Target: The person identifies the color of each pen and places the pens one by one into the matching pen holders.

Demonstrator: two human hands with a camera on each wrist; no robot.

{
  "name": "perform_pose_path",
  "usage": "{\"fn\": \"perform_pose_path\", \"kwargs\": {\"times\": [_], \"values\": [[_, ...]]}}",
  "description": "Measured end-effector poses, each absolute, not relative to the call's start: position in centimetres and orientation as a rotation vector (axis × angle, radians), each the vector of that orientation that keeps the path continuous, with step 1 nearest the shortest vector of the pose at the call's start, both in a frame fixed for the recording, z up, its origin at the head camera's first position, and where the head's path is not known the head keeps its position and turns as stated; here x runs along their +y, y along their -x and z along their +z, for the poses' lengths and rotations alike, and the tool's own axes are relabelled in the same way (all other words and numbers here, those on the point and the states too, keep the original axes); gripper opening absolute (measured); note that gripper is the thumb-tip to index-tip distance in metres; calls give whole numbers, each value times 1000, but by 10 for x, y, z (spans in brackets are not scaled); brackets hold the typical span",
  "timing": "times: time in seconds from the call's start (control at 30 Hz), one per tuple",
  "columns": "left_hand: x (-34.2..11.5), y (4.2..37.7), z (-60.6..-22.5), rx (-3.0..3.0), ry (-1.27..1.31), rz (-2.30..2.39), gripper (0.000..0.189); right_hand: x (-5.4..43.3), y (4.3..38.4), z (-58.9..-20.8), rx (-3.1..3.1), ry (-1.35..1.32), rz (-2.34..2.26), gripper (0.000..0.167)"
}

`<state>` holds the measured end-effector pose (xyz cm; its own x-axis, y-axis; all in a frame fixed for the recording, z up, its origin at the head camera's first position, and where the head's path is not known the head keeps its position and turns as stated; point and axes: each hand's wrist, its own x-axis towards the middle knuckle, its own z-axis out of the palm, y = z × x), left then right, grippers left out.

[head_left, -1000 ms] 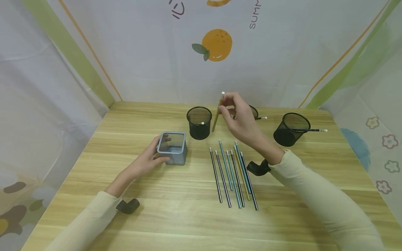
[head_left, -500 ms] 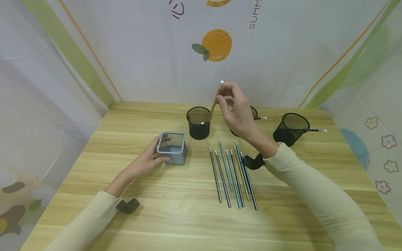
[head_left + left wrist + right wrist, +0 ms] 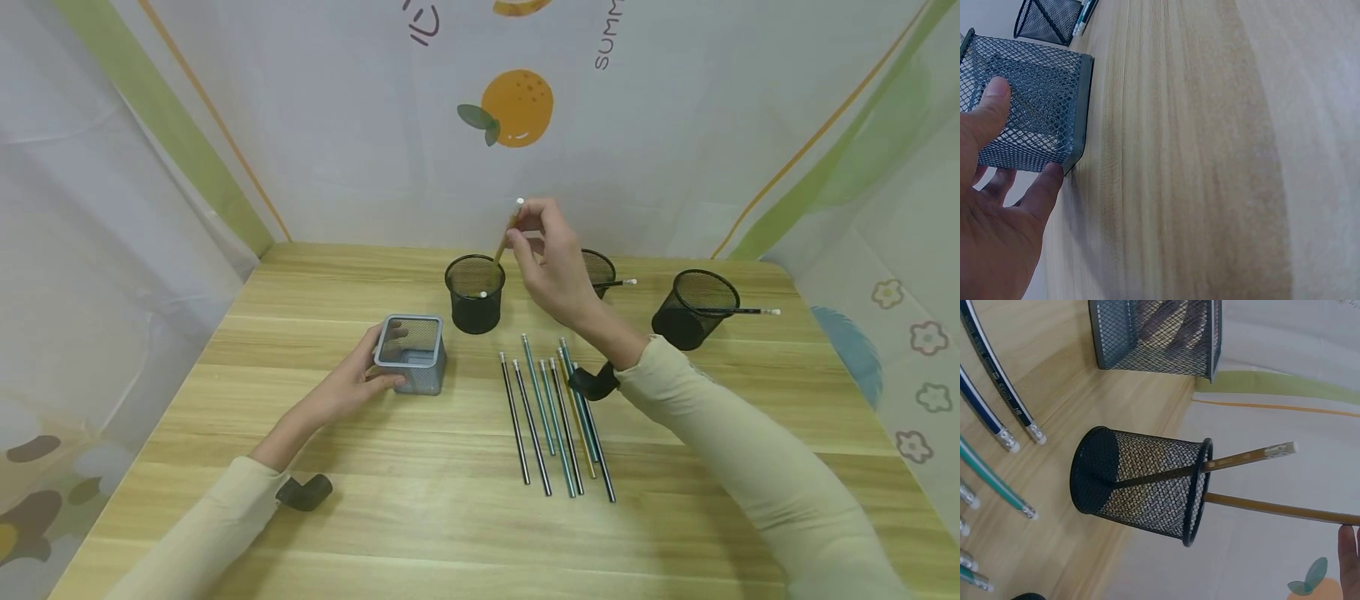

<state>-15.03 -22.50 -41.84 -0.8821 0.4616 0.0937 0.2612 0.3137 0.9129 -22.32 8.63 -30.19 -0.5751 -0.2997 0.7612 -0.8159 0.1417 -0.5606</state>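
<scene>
My right hand (image 3: pixel 555 267) pinches a gold pencil (image 3: pixel 504 243) near its white eraser end. The pencil slants down, its lower end at the mouth of the left round black mesh pen cup (image 3: pixel 476 315). Another gold pencil (image 3: pixel 1235 460) leans inside that cup, as the right wrist view shows. Lower left, my left hand (image 3: pixel 347 390) grips a square grey mesh pen holder (image 3: pixel 424 379), thumb on one side and fingers on the other. The left wrist view shows the thumb lying against the mesh of the holder (image 3: pixel 1035 94).
Several black, teal and gold pencils (image 3: pixel 555 425) lie side by side mid-table. Behind my right hand stands a second round black cup (image 3: pixel 598 265) with a black pencil. Farther right, a third black cup (image 3: pixel 684 329) has a black pencil (image 3: pixel 738 312) sticking out. A curtain hangs behind.
My right hand has raised the gold pencil and carried it left from beside the left black cup, its lower end now at the cup's mouth. The left hand has stayed still.
</scene>
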Motion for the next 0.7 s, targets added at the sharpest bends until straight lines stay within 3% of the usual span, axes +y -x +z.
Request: {"fn": "perform_pose_path", "kwargs": {"times": [0.7], "values": [[-225, 150, -418, 2394, -659, 1603, 82, 80, 230, -327, -2210, -1021, 1366, 11]]}}
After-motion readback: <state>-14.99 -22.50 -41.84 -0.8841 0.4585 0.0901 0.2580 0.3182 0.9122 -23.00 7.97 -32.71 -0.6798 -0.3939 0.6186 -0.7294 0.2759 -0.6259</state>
